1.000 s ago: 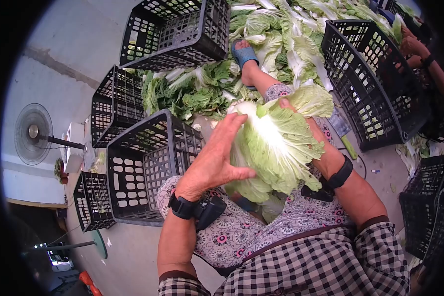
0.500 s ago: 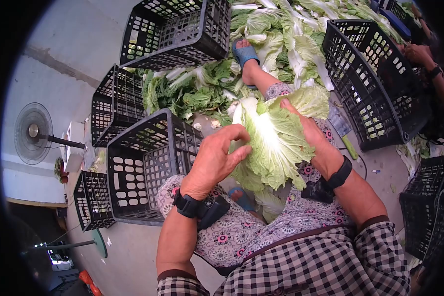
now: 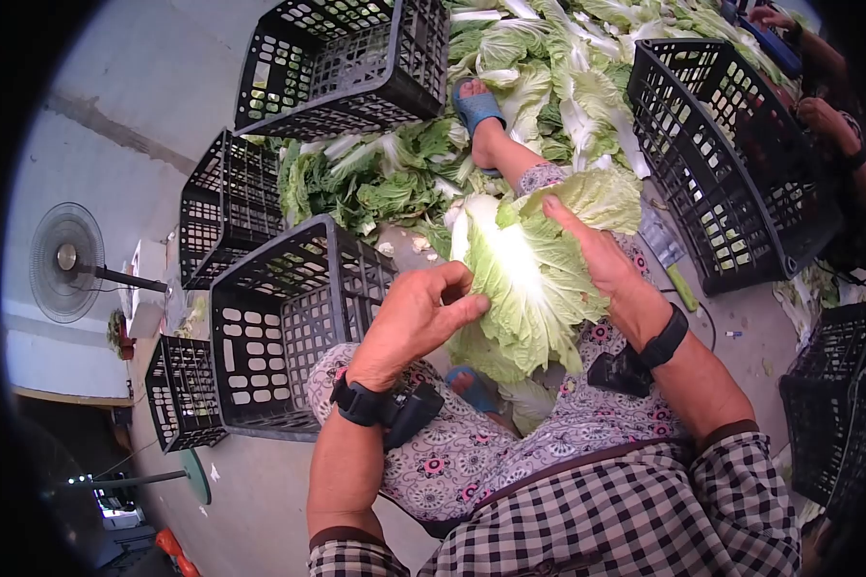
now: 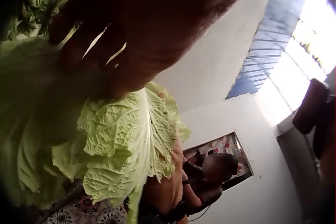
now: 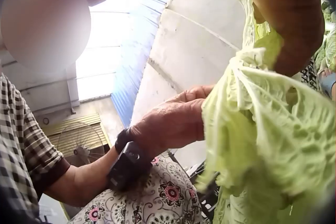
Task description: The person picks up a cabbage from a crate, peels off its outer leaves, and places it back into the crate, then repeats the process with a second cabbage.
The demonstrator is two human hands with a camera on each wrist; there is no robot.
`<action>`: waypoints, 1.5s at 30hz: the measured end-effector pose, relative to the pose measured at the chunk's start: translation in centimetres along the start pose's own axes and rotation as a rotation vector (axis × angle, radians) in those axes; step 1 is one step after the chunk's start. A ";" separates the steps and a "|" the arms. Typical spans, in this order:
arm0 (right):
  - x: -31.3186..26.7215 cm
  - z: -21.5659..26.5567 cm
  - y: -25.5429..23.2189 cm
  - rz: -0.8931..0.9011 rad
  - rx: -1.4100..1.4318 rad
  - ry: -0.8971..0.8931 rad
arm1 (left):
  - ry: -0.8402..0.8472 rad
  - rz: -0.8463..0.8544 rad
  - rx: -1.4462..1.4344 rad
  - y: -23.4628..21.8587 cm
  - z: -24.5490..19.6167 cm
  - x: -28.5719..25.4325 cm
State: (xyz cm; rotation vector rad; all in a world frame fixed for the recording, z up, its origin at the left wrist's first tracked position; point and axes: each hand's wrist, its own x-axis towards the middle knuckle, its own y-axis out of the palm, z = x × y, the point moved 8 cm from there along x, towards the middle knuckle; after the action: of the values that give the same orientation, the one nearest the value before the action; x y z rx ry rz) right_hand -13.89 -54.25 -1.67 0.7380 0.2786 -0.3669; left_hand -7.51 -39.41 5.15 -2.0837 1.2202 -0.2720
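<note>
A napa cabbage (image 3: 534, 274) with pale ribs and loose green outer leaves is held above the lap. My right hand (image 3: 601, 255) grips it from the right, its thumb on top and its other fingers hidden behind leaves. At the left edge, my left hand (image 3: 416, 315) pinches a leaf between thumb and curled fingers. In the left wrist view the left hand (image 4: 136, 29) is dark and close over the leaves. The right wrist view shows the left hand (image 5: 170, 121) reaching the far side of the hanging leaf (image 5: 283, 119).
Black plastic crates (image 3: 289, 317) stand to the left, and another crate (image 3: 717, 163) is at the right. Loose cabbage leaves (image 3: 568, 87) cover the floor ahead. A green-handled knife (image 3: 681, 287) lies right of the leg. Another person's hand (image 3: 827, 123) shows far right.
My left hand has gone from spread fingers beside the cabbage to pinching its left edge, slightly lower. The right hand keeps its hold. At far right, the other person's arms have shifted.
</note>
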 end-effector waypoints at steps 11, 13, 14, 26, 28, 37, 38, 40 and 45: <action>-0.2 -1.0 0.5 0.042 -0.056 0.011 | -0.043 -0.220 -0.840 -2.6 1.3 -0.4; -0.3 -1.5 0.8 0.078 -0.073 0.076 | -0.057 -0.231 -1.082 -2.8 2.0 -0.5; -0.5 -1.8 0.9 0.095 -0.080 0.111 | -0.054 -0.258 -1.101 -3.1 2.5 -0.5; -0.8 -2.1 2.4 0.206 -0.217 0.071 | 0.045 -0.407 -0.151 -3.5 -0.2 0.1; -1.4 -1.3 2.7 0.165 -0.307 0.022 | 0.066 -0.457 -0.063 -3.9 0.1 0.0; 0.5 2.1 1.6 0.168 0.124 -0.208 | 0.293 -0.326 -0.092 -2.5 -3.3 -0.9; 0.5 1.8 0.7 0.151 0.128 -0.144 | 0.315 -0.297 -0.048 -1.8 -3.5 -0.6; 0.7 1.3 0.3 0.144 0.159 -0.115 | 0.364 -0.242 0.037 -0.3 -4.0 -0.1; -0.1 1.2 1.9 0.080 0.189 -0.098 | 0.322 -0.160 -0.082 -1.6 -2.4 0.3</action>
State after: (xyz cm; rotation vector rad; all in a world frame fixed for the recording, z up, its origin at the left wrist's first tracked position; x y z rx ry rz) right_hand -13.01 -53.73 0.36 0.9113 0.1225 -0.3554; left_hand -7.38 -40.25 7.91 -2.2751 1.2650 -0.6629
